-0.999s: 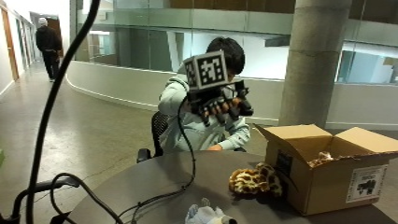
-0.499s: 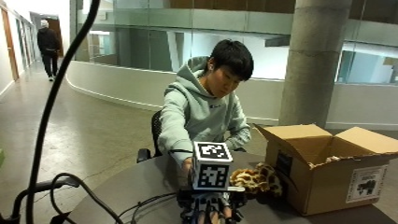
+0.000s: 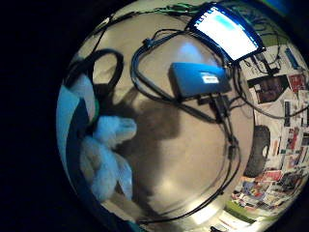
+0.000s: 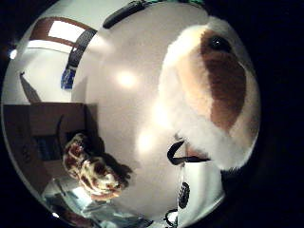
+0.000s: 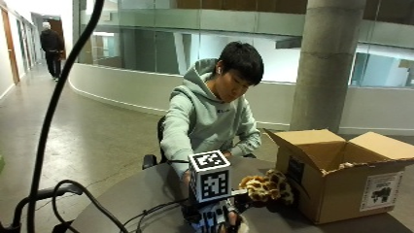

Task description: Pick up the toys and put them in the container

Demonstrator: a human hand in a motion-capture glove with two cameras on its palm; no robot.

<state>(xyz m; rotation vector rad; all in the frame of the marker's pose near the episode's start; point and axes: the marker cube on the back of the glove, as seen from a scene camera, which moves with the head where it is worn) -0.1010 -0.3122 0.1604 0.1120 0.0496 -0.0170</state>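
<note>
One cardboard box (image 5: 343, 179) stands open, giraffe toy (image 5: 265, 188) beside it; gloved hands (image 5: 216, 218) grip unclear.

Public building atrium or lobby, likely campus or office: round concrete column (image 5: 330, 63), curved white balustrade wall (image 5: 123, 90) with glass panels (image 5: 155, 43) above, polished concrete floor (image 5: 97, 141), long corridor (image 5: 25, 63). Round desk (image 5: 142, 194) set up in the open space.

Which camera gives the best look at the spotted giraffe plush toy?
The outside view: the spotted giraffe plush toy lies on the round grey table against the open cardboard box. The thumb side palm view shows it small; the little finger side view misses it.
</note>
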